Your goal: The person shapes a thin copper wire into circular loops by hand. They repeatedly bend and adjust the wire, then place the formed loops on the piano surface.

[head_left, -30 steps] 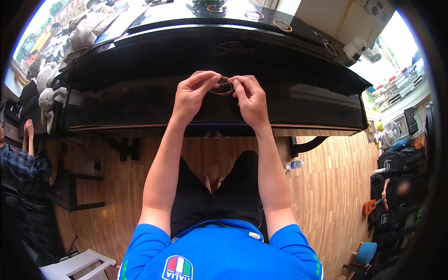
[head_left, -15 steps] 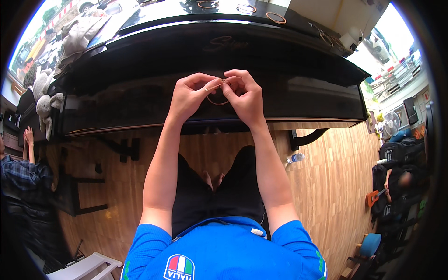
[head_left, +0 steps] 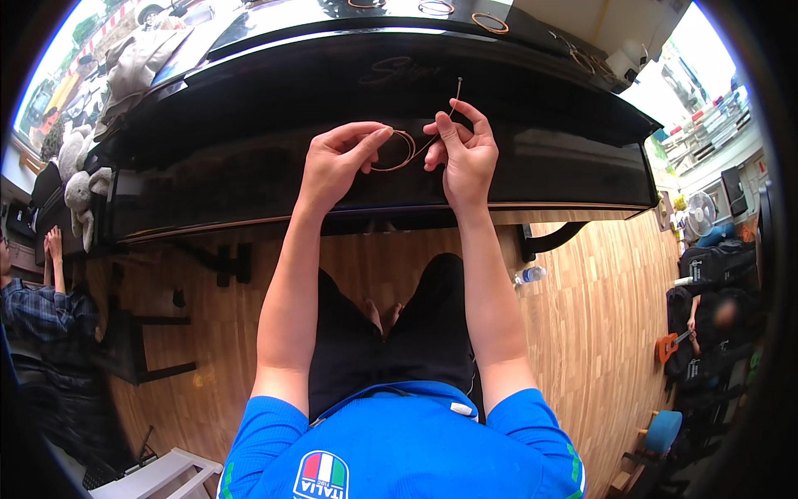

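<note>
Both my hands are raised over the black piano [head_left: 249, 166], with a bronze-coloured coiled guitar string [head_left: 411, 152] between them. My left hand [head_left: 339, 160] pinches the coil's upper edge between thumb and fingertips. In my right hand [head_left: 466, 160] the free end of the string is gripped between thumb and fingers. That end stands up above the fingers and has a small knob at its tip. From the coil a short stretch of string runs up to the right hand.
More coiled strings, one of them a copper ring [head_left: 490, 23], lie on the piano top. Plush toys [head_left: 81, 190] sit at its left end. A water bottle [head_left: 529, 275] lies on the wooden floor [head_left: 573, 333]. Other people sit far left and far right, one with a small orange guitar [head_left: 665, 348].
My hands have moved apart, the right one outward to the right. One end of the string has come away from the coil and now points up above my right hand.
</note>
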`<state>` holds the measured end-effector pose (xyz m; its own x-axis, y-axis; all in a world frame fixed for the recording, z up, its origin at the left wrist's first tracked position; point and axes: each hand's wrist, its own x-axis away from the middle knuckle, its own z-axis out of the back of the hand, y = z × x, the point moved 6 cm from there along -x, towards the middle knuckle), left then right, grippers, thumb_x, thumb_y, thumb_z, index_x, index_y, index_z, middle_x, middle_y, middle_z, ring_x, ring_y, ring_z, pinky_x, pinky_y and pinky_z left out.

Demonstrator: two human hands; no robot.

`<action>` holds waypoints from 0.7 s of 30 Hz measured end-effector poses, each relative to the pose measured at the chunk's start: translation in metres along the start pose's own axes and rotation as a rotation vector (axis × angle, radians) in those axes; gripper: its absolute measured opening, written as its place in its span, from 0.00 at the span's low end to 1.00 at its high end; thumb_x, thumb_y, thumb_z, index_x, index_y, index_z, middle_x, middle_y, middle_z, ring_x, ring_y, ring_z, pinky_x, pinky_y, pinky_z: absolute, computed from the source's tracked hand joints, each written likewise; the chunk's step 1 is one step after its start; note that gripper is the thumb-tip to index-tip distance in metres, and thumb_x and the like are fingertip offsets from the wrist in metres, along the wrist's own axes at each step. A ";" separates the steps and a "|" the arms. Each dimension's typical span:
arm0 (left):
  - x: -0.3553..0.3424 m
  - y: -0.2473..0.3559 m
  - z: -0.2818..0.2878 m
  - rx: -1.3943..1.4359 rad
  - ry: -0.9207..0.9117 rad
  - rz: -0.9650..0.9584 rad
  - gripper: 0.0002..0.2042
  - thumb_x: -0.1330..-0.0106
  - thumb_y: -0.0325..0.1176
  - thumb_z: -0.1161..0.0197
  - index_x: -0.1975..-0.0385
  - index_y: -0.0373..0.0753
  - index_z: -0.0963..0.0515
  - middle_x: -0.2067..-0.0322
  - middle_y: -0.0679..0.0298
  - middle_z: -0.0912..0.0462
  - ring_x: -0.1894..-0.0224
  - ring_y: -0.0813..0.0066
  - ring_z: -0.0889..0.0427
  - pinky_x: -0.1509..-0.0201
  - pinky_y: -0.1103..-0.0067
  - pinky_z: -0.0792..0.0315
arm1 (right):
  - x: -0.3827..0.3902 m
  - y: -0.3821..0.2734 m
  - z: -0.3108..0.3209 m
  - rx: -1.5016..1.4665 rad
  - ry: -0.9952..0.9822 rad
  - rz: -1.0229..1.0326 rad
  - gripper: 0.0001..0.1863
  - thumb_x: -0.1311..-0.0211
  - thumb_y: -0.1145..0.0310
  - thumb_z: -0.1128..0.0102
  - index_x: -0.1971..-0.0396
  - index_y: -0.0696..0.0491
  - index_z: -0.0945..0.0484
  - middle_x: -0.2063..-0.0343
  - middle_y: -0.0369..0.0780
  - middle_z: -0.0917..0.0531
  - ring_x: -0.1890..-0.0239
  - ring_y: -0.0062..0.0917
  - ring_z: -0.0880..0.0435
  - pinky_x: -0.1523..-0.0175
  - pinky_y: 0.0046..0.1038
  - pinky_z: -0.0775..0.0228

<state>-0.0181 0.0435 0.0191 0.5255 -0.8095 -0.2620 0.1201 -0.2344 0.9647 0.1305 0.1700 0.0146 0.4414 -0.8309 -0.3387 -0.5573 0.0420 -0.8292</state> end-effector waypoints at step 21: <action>0.000 0.001 0.000 0.006 0.019 -0.072 0.09 0.31 0.33 0.32 0.59 0.35 0.15 0.68 0.69 0.15 0.68 0.87 0.23 0.63 0.88 0.30 | 0.011 -0.003 -0.027 0.635 -0.236 0.242 0.07 0.47 0.78 0.32 0.67 0.56 0.18 0.69 0.35 0.19 0.73 0.15 0.22 0.67 0.19 0.28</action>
<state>-0.0181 0.0434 0.0205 0.5315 -0.7799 -0.3305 0.1530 -0.2954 0.9430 0.1179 0.1455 0.0259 0.5376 -0.6181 -0.5736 -0.1742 0.5841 -0.7927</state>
